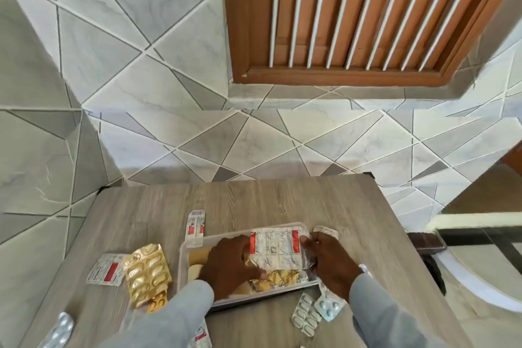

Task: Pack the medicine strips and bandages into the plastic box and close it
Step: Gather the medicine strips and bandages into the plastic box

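A clear plastic box (183, 260) sits low in the middle of the frame on a grey wood-grain table (254, 200), and both hands are over it. The left hand (228, 265) reaches in from the lower left with its fingers curled down onto the contents — they press on a white strip with red bands (275, 246) that lies flat across the top of the box, and on crumpled gold foil strips (278, 277) beneath it. The right hand (329, 260) rests at the box's right end, fingers bent and close together against the edge of the white strip; whether it pinches the strip I cannot tell. Around the box lie more strips: a white and red one (195, 224) just above the box's upper left corner, a gold blister strip (147, 272) to the left, another white and red strip (106, 268) left of that, and a silver one (60, 329) at the bottom left corner. Lower right of the box lie a white blister strip (306, 313) and a pale blue one (329, 306) — both near the right sleeve.
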The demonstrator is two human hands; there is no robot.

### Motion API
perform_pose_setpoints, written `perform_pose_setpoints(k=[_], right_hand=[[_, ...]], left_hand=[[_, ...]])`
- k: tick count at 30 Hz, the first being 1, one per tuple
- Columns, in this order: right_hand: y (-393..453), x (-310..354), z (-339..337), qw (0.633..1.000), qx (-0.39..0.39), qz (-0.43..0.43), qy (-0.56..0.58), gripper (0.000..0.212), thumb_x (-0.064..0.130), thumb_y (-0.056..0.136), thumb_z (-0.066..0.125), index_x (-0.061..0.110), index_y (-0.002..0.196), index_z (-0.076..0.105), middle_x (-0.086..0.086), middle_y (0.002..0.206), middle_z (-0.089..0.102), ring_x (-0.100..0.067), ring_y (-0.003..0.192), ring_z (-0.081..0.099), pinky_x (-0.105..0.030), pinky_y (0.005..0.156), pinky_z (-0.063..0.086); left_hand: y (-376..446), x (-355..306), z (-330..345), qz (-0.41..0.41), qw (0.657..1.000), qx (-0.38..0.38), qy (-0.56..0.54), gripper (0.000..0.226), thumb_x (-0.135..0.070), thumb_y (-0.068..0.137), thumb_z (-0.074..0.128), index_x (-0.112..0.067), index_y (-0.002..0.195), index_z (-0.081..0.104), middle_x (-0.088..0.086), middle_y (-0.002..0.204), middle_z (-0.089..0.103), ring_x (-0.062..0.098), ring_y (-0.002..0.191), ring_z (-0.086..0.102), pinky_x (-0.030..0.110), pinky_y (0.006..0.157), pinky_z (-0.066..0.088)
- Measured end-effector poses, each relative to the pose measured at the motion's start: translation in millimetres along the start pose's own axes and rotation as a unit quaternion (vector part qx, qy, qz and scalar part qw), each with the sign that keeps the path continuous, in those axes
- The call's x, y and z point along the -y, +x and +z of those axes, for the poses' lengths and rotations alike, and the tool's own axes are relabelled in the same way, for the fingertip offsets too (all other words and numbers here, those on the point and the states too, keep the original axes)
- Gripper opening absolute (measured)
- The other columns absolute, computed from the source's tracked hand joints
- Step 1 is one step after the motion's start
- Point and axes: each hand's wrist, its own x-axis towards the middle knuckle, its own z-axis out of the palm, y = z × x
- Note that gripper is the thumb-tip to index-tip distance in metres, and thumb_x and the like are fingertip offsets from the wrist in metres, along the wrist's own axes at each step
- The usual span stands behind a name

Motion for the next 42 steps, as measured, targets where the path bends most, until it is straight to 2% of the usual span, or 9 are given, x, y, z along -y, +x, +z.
perform_pose_setpoints(k=[5, 10, 15, 23, 28, 32, 37, 40, 42], right_hand=[[9, -7, 12, 0.93, -0.135, -0.072, -0.333, 0.022, 0.026, 0.081, 0.071, 0.018, 0.075, 0.052, 0.003, 0.065, 0.048, -0.015, 0.061, 0.047, -0.026, 0.056, 0.04], [10, -14, 31, 0.842, -0.127, -0.092, -0.516, 0.038, 0.028, 0.085, 0.062, 0.019, 0.121, 0.055, -0.007, 0.116, 0.063, -0.028, 0.109, 0.059, -0.035, 0.091, 0.047], [-4, -21, 36, 0.776, -0.136, -0.184, -0.588, 0.047, 0.027, 0.087, 0.061, 0.019, 0.13, 0.046, -0.004, 0.126, 0.054, -0.027, 0.115, 0.05, -0.039, 0.093, 0.046], [-78, -89, -9, 0.811, -0.079, -0.246, -0.525, 0.026, 0.041, 0.087, 0.054, 0.03, 0.11, 0.053, 0.008, 0.108, 0.059, -0.015, 0.102, 0.057, -0.026, 0.083, 0.045], [-91, -133, -49, 0.84, 0.039, -0.031, -0.541, 0.081, 0.069, 0.064, 0.064, 0.03, 0.129, 0.035, 0.001, 0.125, 0.046, -0.023, 0.118, 0.049, -0.034, 0.097, 0.042], [-94, -142, -52, 0.831, 0.094, -0.02, -0.547, 0.088, 0.068, 0.058, 0.07, 0.028, 0.126, 0.031, -0.001, 0.12, 0.043, -0.025, 0.115, 0.05, -0.037, 0.091, 0.043], [-99, -148, -43, 0.811, 0.112, -0.032, -0.573, 0.064, 0.035, 0.075, 0.068, 0.023, 0.127, 0.033, -0.003, 0.115, 0.042, -0.029, 0.115, 0.054, -0.036, 0.083, 0.042], [-98, -146, -40, 0.838, 0.123, -0.003, -0.531, 0.039, 0.03, 0.085, 0.052, 0.02, 0.121, 0.039, -0.005, 0.113, 0.051, -0.026, 0.116, 0.055, -0.031, 0.079, 0.035], [-97, -142, -42, 0.85, 0.132, 0.004, -0.51, 0.017, 0.03, 0.089, 0.043, 0.023, 0.104, 0.04, -0.005, 0.112, 0.057, -0.024, 0.116, 0.055, -0.028, 0.077, 0.031]], left_hand=[[-7, -5, 5, -0.028, 0.999, -0.024, 0.016, 0.034, -0.057, 0.078, 0.058, -0.023, 0.082, 0.06, -0.005, 0.084, 0.068, 0.018, 0.082, 0.064, 0.034, 0.071, 0.048], [-7, -4, 13, -0.049, 0.975, -0.031, 0.212, 0.03, -0.04, 0.093, 0.043, -0.022, 0.109, 0.061, 0.005, 0.114, 0.066, 0.026, 0.108, 0.058, 0.038, 0.088, 0.047], [-16, -8, 9, -0.029, 0.971, -0.068, 0.227, 0.03, -0.043, 0.094, 0.042, -0.022, 0.112, 0.055, 0.001, 0.116, 0.063, 0.024, 0.109, 0.056, 0.038, 0.09, 0.047], [-86, -20, 46, 0.138, 0.981, -0.027, 0.135, 0.037, -0.057, 0.088, 0.04, -0.026, 0.093, 0.058, -0.005, 0.093, 0.065, 0.015, 0.091, 0.058, 0.029, 0.074, 0.037], [-136, -19, 93, 0.023, 0.982, 0.072, 0.17, 0.05, -0.066, 0.079, 0.049, -0.036, 0.119, 0.048, -0.009, 0.119, 0.053, 0.014, 0.115, 0.048, 0.032, 0.094, 0.037], [-161, -30, 114, -0.049, 0.973, 0.04, 0.223, 0.085, -0.079, 0.057, 0.051, -0.043, 0.132, 0.038, -0.015, 0.132, 0.044, 0.015, 0.122, 0.045, 0.04, 0.094, 0.04], [-179, -17, 148, -0.117, 0.954, 0.044, 0.271, 0.122, -0.086, 0.002, 0.055, -0.036, 0.113, 0.05, -0.015, 0.083, 0.071, 0.006, 0.059, 0.066, 0.026, 0.032, 0.043], [-180, -38, 145, -0.15, 0.948, 0.072, 0.271, 0.123, -0.075, -0.003, 0.072, -0.034, 0.112, 0.056, -0.007, 0.072, 0.066, 0.009, 0.054, 0.062, 0.032, 0.033, 0.043], [-179, -57, 136, -0.181, 0.949, 0.067, 0.248, 0.098, -0.059, 0.045, 0.083, -0.033, 0.132, 0.045, -0.004, 0.107, 0.06, 0.018, 0.095, 0.062, 0.044, 0.069, 0.052]])
